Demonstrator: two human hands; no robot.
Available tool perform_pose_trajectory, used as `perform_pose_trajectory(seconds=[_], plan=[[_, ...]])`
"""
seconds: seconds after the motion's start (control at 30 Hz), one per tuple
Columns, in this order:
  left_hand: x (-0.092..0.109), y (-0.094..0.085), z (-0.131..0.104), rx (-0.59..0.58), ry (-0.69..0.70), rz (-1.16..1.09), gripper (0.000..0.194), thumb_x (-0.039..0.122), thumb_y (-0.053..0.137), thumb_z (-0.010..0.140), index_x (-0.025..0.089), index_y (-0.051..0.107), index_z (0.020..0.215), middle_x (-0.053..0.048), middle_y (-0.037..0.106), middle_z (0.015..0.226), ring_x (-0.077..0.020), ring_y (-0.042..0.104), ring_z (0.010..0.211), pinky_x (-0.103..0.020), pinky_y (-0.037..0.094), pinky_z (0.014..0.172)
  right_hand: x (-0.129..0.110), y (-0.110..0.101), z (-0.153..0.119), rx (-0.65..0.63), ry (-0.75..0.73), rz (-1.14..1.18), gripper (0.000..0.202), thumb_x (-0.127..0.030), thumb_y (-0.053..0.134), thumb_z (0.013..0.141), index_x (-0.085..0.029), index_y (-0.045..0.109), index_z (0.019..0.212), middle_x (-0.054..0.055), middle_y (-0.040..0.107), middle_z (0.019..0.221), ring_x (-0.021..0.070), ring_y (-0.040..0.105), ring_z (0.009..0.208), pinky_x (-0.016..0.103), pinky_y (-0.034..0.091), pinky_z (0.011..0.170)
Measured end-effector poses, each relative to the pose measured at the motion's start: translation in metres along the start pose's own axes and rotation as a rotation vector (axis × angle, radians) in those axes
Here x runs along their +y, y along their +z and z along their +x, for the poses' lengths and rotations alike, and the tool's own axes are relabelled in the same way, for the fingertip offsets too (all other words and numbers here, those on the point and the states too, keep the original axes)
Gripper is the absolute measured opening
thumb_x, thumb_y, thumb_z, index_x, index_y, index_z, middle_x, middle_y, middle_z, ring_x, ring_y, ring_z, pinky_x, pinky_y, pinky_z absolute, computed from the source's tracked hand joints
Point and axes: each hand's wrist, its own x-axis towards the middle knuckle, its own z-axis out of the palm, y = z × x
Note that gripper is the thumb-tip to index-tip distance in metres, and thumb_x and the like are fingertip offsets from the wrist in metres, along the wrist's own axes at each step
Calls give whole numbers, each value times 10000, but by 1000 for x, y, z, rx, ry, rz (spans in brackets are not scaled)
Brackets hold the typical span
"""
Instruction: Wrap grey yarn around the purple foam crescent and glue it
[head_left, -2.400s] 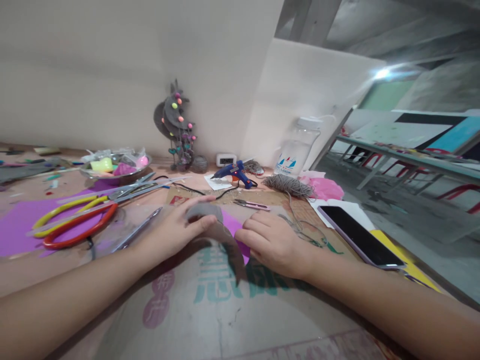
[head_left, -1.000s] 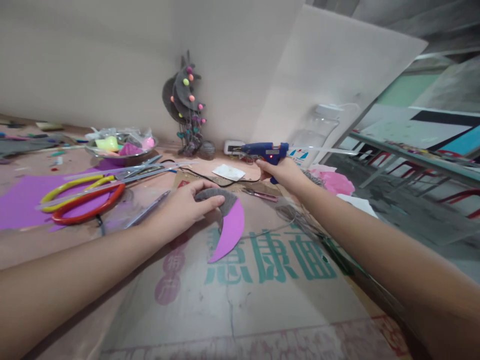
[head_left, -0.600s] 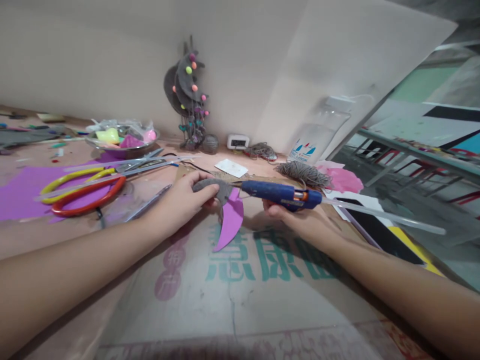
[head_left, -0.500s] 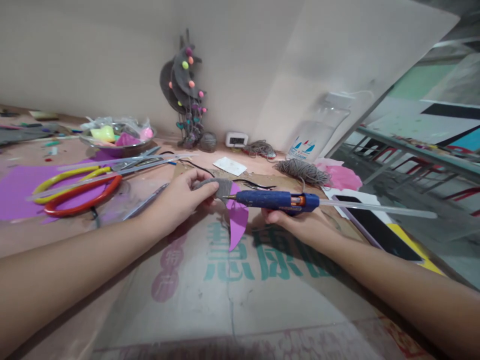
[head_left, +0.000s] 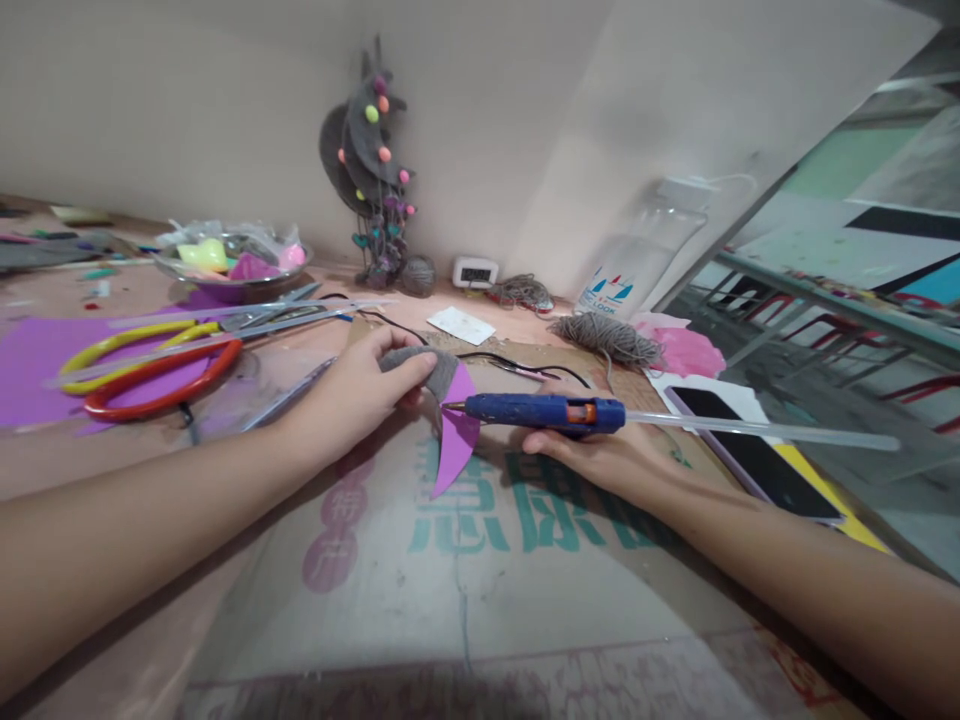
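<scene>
Between the thumb and fingers of my left hand (head_left: 379, 385) is a crescent cutout, its upper part wrapped in grey yarn (head_left: 441, 372) and its lower tip bare purple foam (head_left: 455, 447). My right hand (head_left: 592, 450) is closed round a blue glue gun (head_left: 540, 411), which lies level and points left. The gun's metal nozzle meets the purple part just below the yarn edge. A long clear glue stick (head_left: 765, 430) juts from the gun's back end. Under both hands lies a printed cardboard sheet (head_left: 375, 610).
Red-and-yellow-handled scissors (head_left: 161, 385) lie at left on purple foam sheet (head_left: 30, 370), with a metal bowl (head_left: 232, 275) behind. Yarn-wrapped crescents with pompoms (head_left: 367, 150) hang on the wall. A grey yarn skein (head_left: 606, 340), a bottle (head_left: 637, 250) and a phone (head_left: 754, 450) are at right.
The purple tip has swung left and tilted, and the glue gun's nozzle has shifted slightly left and down along it. My left hand keeps its hold.
</scene>
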Motion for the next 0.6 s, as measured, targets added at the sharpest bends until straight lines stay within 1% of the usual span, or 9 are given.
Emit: perform_pose_trajectory(seconds=[0.17,0.27,0.37,0.47,0.6], plan=[[0,0,0,3,2,17,248,454,570,788,230,546,893,26,603,597,-146,575,556,-229,393,521,0,0,1,2,-52,-35,321,-425,699,687,-214,470,608,-31,445,571,127,437,537,263,362,492],[1,1,-1,6,-2,8,239,444,576,784,228,548,882,28,596,583,-143,564,542,-232,393,523,-2,2,0,13,-4,2,347,-449,711,659,-221,454,605,-33,437,560,126,423,523,264,364,473],[2,2,-1,10,-18,2,249,442,592,769,221,556,876,24,601,585,-144,556,536,-233,390,517,-4,4,-1,8,42,69,308,-425,722,645,-224,489,641,-23,489,585,140,474,545,271,400,491],[3,2,-1,20,-16,9,255,444,599,758,218,563,871,23,602,580,-147,563,545,-233,391,523,-6,5,-1,-24,22,106,231,-354,711,674,-224,520,672,-15,537,607,149,520,561,275,427,514],[4,2,-1,33,-9,53,249,437,595,759,212,566,861,27,597,572,-139,556,528,-224,369,499,-6,5,-1,-42,-11,86,230,-391,704,697,-224,547,678,-13,557,598,150,526,550,277,425,509]])
